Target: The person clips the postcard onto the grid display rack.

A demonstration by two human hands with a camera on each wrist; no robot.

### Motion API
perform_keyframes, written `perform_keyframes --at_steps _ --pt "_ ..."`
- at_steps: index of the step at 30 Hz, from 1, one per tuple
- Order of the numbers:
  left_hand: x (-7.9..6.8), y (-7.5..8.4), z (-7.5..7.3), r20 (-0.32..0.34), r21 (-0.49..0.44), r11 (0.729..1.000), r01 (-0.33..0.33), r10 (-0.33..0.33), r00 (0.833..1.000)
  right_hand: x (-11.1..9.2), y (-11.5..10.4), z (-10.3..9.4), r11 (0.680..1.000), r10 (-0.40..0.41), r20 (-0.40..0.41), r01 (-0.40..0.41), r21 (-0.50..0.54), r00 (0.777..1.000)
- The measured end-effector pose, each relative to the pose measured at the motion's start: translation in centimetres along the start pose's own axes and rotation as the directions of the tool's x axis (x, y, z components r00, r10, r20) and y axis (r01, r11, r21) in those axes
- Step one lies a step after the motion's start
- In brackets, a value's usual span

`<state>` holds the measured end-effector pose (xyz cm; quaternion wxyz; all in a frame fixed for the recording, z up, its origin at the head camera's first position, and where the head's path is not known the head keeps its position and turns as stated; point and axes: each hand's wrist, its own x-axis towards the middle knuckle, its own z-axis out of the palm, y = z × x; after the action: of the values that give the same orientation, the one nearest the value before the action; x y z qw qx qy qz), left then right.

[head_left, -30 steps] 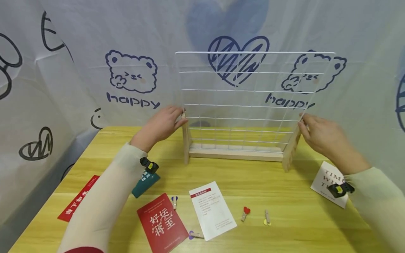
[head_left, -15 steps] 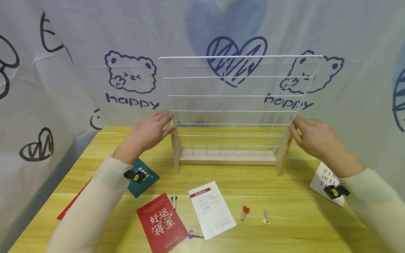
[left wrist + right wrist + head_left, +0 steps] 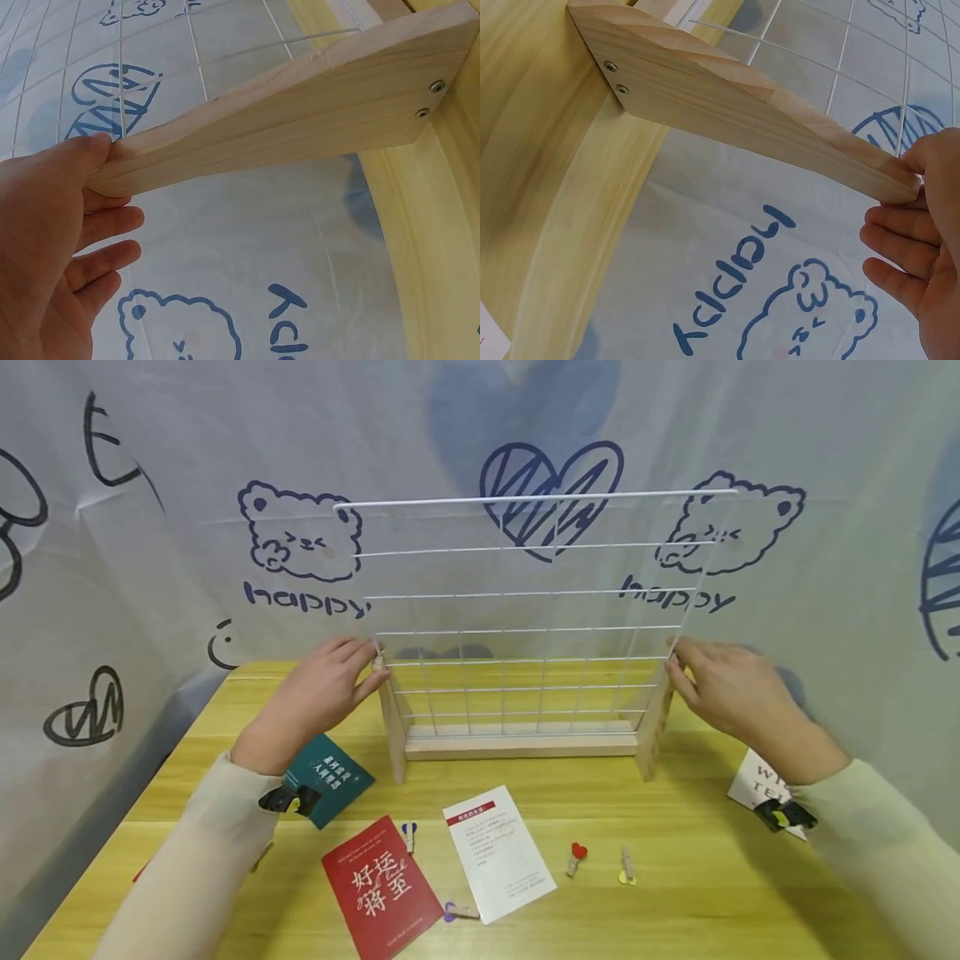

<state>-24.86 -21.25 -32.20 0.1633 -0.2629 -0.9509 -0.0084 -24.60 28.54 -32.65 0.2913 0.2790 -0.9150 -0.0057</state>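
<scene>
The left hand (image 3: 318, 687) pinches one wooden end of the wire rack (image 3: 521, 746) and the right hand (image 3: 735, 689) the other, the rack standing on the table (image 3: 600, 802) beyond a red card (image 3: 382, 889).

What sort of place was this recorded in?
Probably an indoor corner set up for tabletop recording: a creased, cartoon-printed sheet behind a wood-grain table, and small, black wrist-worn devices.

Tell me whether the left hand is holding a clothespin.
No, the left hand grips the upper end of a wooden side panel.
</scene>
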Motion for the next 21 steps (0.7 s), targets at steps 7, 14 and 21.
perform_keyframes --at_steps 7,14,21 --pt "-1.8 -0.2 -0.5 -0.047 -0.011 1.0 -0.025 0.025 0.999 -0.1 -0.8 -0.3 0.998 -0.055 -0.033 0.055 0.003 0.998" --pt "-3.3 -0.3 -0.8 -0.099 0.016 0.999 -0.036 0.037 0.994 -0.4 -1.7 -0.6 0.996 -0.09 -0.097 0.089 -0.013 0.991" --pt "-4.6 0.0 -1.0 -0.069 -0.011 1.0 0.024 -0.025 0.997 -0.9 -2.4 -0.4 0.992 -0.122 -0.145 0.124 0.01 0.982"
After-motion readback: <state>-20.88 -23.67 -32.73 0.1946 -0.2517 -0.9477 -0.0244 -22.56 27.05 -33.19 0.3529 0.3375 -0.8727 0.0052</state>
